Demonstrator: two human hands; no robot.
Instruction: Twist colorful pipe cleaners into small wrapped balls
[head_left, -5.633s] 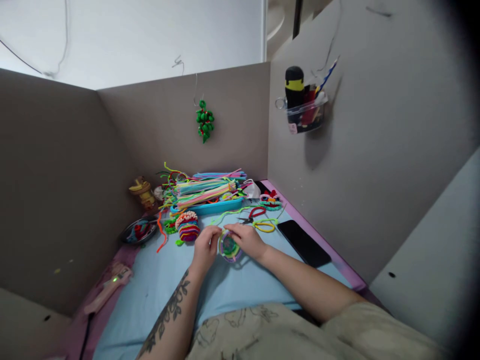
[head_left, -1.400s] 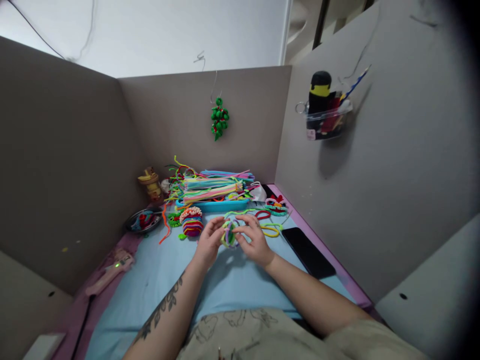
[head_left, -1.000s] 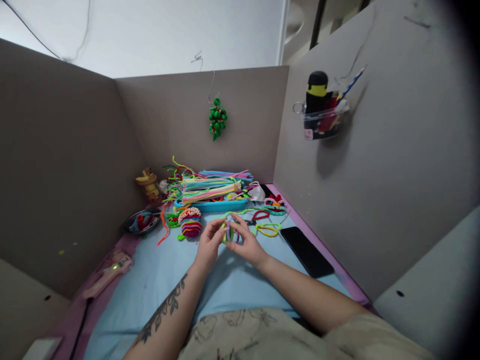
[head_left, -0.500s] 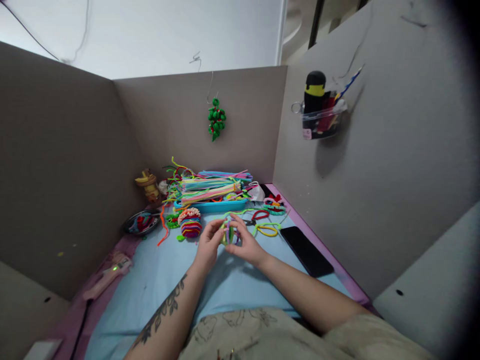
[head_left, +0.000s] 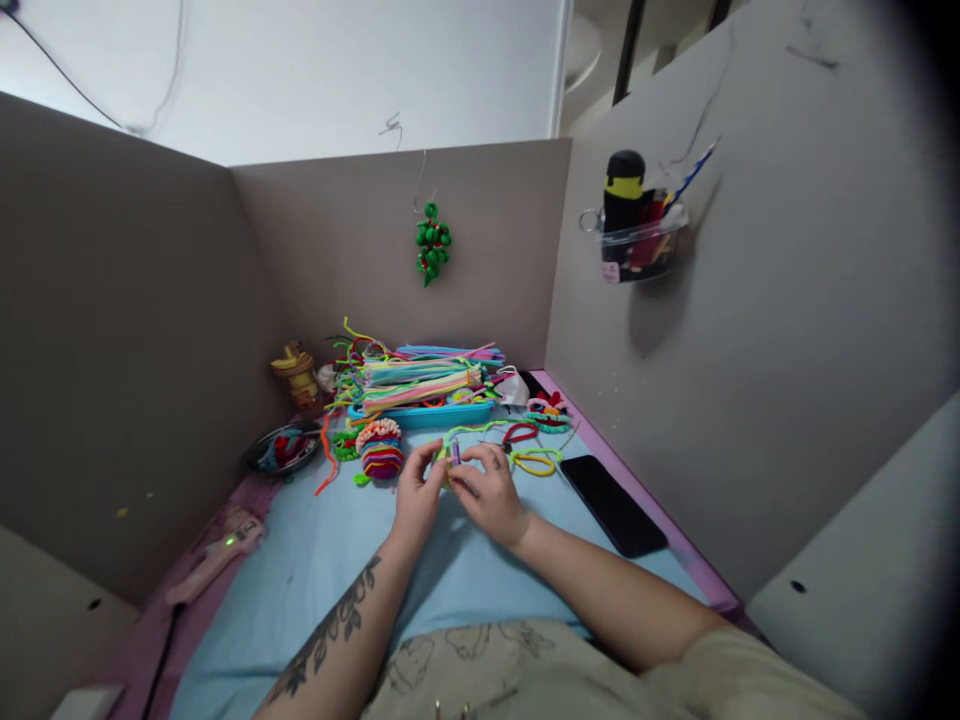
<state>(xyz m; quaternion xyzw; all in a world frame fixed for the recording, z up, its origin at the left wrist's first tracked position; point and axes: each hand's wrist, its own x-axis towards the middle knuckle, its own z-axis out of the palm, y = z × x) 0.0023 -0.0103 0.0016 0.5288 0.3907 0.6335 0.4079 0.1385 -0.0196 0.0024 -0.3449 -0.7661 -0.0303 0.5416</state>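
Observation:
Above the middle of the blue cloth [head_left: 330,560], both my hands close on a small piece of bent pipe cleaners [head_left: 451,458], yellow-green and purple. My left hand [head_left: 418,487] grips its left side between thumb and fingers. From the right, my right hand [head_left: 491,492] pinches it, fingers curled; part of the piece is hidden behind the fingertips. Just left of my hands stands a striped fuzzy pipe-cleaner figure [head_left: 381,455] with a pale pink top. To the right lie a yellow loop [head_left: 534,464] and a red loop [head_left: 520,432] of pipe cleaner.
Behind sits a blue tray [head_left: 427,415] heaped with pipe-cleaner bundles [head_left: 420,378]. A black phone [head_left: 613,505] lies right, a metal bowl [head_left: 283,450] and pink glue gun [head_left: 217,560] left. A clear holder [head_left: 641,250] hangs on the right panel; green leaves [head_left: 433,245] hang at back.
My right hand has turned and its fingers have curled in closer on the piece. Less of the round piece shows between my hands. The view has tilted slightly.

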